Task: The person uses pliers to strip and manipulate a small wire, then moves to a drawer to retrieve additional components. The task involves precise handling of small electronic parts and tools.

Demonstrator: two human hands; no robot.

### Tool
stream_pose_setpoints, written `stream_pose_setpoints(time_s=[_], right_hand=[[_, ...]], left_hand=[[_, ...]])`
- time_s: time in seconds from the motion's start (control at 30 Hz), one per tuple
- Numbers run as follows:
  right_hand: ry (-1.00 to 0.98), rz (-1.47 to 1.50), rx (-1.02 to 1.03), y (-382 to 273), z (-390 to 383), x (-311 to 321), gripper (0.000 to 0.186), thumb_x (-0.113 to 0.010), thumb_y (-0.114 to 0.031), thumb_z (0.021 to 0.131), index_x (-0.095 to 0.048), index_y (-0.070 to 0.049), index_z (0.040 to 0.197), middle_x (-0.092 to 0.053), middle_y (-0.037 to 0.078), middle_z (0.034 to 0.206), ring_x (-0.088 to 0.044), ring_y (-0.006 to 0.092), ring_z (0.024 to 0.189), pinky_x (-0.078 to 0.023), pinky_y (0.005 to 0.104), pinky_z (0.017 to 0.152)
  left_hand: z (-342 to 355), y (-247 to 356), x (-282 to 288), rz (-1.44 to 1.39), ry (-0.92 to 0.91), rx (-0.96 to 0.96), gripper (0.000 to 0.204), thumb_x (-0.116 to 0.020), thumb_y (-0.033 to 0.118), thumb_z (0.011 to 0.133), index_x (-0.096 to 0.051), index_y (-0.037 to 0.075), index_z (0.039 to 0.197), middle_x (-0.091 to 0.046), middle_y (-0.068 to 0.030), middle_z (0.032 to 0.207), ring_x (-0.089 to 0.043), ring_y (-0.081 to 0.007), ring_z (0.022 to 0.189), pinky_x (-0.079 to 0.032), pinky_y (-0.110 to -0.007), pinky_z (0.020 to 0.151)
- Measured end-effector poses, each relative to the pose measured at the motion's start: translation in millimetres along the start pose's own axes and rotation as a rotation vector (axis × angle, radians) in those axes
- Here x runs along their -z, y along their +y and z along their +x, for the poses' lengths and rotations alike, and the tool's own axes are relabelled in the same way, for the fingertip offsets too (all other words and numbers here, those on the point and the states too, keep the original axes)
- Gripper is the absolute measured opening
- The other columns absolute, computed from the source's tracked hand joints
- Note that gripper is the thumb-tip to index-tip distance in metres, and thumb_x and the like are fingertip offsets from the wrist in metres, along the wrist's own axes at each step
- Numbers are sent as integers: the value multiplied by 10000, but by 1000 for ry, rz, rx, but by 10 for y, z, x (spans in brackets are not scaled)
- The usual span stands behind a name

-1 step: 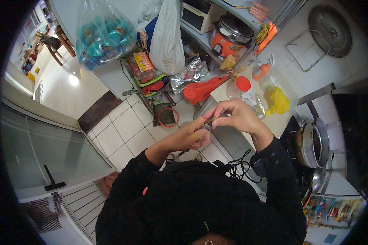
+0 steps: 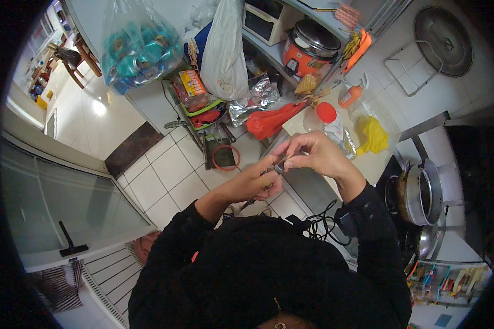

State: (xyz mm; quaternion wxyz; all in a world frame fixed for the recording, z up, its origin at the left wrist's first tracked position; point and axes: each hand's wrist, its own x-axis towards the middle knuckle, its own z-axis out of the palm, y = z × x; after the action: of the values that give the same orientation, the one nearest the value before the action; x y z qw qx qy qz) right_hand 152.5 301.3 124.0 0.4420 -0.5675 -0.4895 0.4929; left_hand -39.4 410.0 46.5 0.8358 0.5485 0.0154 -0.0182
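Since the earlier frame our right hand (image 2: 319, 156) has shifted only slightly at the fingertips, its thumb and forefinger pinching a small grey thing (image 2: 280, 166) that sits between our two hands, while our left hand (image 2: 259, 181) is curled closed on it from the other side, too blurred for us to tell its kind. We judge the step in hand to be fine fingertip work, calling next for a steady left and small, careful moves of the right. Outward lie the red bag (image 2: 268, 124), jar (image 2: 311, 120) and yellow bag (image 2: 374, 136).
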Motion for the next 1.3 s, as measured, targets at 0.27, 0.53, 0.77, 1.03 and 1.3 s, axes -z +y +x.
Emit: stream_pose_setpoints(time_s=[0.27, 0.53, 0.77, 1.03, 1.3], right_hand=[[-16, 139, -41, 170, 122, -48, 71, -740, -31, 827, -672, -18, 846, -706, 139, 1123, -654, 106, 847, -516, 272, 794], [70, 170, -7, 171, 162, -132, 421, -627, -148, 960, -555, -16, 1353, -640, 41, 1233, -596, 113, 1087, -446, 297, 989], [6, 452, 24, 225, 91, -453, 399, -543, -158, 1009, -531, 21, 1365, -664, 80, 1205, -645, 150, 1057, -475, 314, 986], [129, 494, -25, 306, 63, -535, 328, -573, -111, 984, -608, 48, 1269, -689, 120, 1121, -679, 161, 946, -539, 300, 860], [173, 425, 28, 311, 167, -538, 286, -584, -81, 966, -637, 51, 1214, -701, 60, 979, -634, 99, 755, -517, 247, 731]], left_hand=[[-37, 73, -20, -208, 49, 33, 188, -387, 238, 1059, -451, 82, 1142, -431, -1, 688, -331, -72, 467, -279, -230, 404], [-37, 147, 30, -435, 43, 19, 259, -397, 322, 1059, -460, 76, 1008, -394, 4, 666, -302, -80, 435, -250, -234, 383], [-45, 148, 64, -423, -110, -39, 365, -505, 404, 1022, -507, 40, 994, -443, -17, 715, -448, -114, 598, -392, -265, 556], [-116, 5, 119, -336, -211, -39, 301, -471, 322, 1043, -529, 31, 1094, -572, -82, 845, -505, -147, 691, -455, -309, 700], [-97, 6, 191, -177, -35, -91, 252, -432, 298, 1057, -455, 73, 946, -440, -3, 729, -397, -105, 566, -367, -265, 535]])
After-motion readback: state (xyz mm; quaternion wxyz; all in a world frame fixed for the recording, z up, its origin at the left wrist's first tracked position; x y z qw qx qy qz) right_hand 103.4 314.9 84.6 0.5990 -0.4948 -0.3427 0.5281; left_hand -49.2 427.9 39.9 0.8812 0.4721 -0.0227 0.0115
